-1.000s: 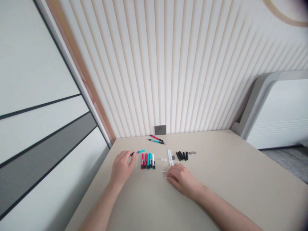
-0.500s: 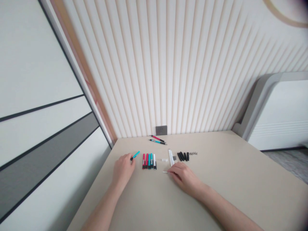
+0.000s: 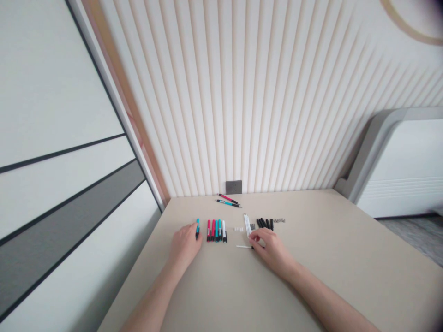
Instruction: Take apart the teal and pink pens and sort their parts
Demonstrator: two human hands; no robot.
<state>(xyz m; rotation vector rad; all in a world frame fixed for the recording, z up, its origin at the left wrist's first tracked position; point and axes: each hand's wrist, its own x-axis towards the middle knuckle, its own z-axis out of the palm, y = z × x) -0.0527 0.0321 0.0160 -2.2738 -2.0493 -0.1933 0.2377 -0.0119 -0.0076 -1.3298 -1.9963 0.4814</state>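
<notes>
My left hand [image 3: 186, 242] has its fingers closed on a blue pen barrel [image 3: 197, 226] with a black part, which points away from me. To its right lies a row of pen barrels [image 3: 213, 230] in red, blue and white, each with black parts. My right hand [image 3: 268, 244] is curled with thumb and forefinger together, by the near end of several white pen refills [image 3: 247, 223]. What those fingertips hold, if anything, is hidden. A single white refill [image 3: 244, 246] lies crosswise on the table, its dark right end beside my thumb.
Several black grips [image 3: 265, 224] and small springs [image 3: 279, 221] lie right of the refills. Small clear parts [image 3: 238, 229] and a little dark pile [image 3: 253, 226] are nearby. A red pen [image 3: 228, 199] and a blue pen [image 3: 228, 203] lie farther back, below a wall socket [image 3: 234, 187].
My left hand has moved slightly right and turned the blue barrel from slanted to nearly straight away from me. My right hand has shifted up and right, leaving more of the single refill showing.
</notes>
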